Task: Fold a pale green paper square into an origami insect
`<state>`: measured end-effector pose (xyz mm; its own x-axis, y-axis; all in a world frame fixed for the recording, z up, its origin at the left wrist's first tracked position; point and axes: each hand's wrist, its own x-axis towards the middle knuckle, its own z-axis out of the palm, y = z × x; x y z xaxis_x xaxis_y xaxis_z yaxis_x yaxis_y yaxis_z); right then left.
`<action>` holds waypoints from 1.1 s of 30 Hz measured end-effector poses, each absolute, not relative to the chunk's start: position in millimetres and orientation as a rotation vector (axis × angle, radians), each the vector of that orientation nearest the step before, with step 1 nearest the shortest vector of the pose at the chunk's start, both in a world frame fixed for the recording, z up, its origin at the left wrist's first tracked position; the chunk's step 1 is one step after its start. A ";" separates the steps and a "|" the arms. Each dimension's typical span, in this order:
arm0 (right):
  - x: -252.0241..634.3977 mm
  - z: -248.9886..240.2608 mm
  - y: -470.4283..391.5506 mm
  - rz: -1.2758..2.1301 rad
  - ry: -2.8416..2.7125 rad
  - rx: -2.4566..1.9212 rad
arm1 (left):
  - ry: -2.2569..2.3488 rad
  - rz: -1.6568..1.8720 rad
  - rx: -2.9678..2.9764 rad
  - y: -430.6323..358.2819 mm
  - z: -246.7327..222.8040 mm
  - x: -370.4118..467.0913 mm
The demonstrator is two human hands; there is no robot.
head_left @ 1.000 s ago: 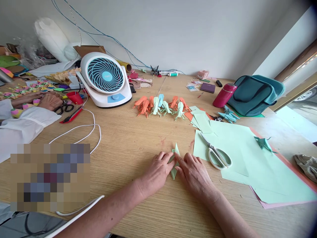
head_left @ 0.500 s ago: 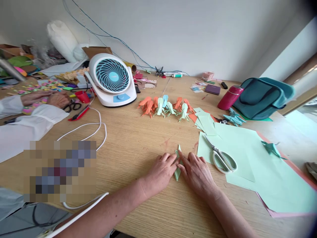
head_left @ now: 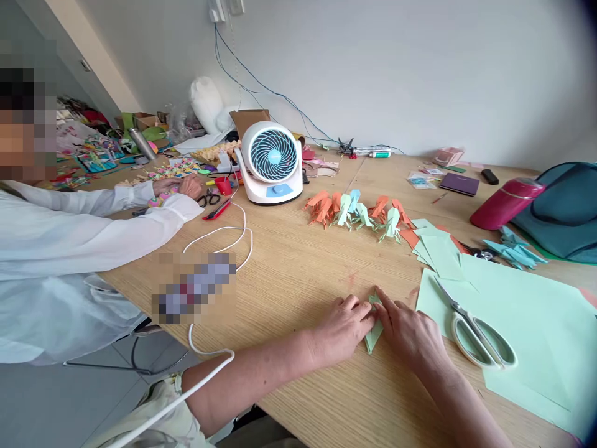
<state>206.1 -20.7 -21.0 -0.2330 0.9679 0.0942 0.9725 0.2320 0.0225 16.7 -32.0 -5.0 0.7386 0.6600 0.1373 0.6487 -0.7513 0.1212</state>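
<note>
Two hands press a small green paper

The small folded green paper (head_left: 373, 341) lies on the worktop (head_left: 289, 274) between two hands. It looks like a fold is being pressed flat. The left hand (head_left: 342, 330) has bent fingers resting on the paper. The right hand (head_left: 413, 333) has its pointing finger stretched to the top tip, with other fingers curled. I cannot tell if either hand pinches an edge. I think the next move calls for a still paper and a light, straight push, so the thin tip stays neat.

Big white scissors (head_left: 482, 342) lie beside the right hand, on a large green sheet (head_left: 536, 311).

Half a second ago, the top tip poked out past the finger; now the fingertip covers it. The view has swung left, showing more of a person in white sleeves (head_left: 116, 230).
</note>
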 end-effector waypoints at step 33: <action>210.7 -5.3 -63.9 -0.180 -2.544 -1.672 | 1.065 0.327 2.684 -26.1 -5.1 15.1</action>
<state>210.7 -63.9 -5.3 -0.3959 0.9073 0.1415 0.9182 0.3932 0.0479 15.1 -26.1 -5.1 0.7100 0.6940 0.1194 0.6415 -0.7073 0.2968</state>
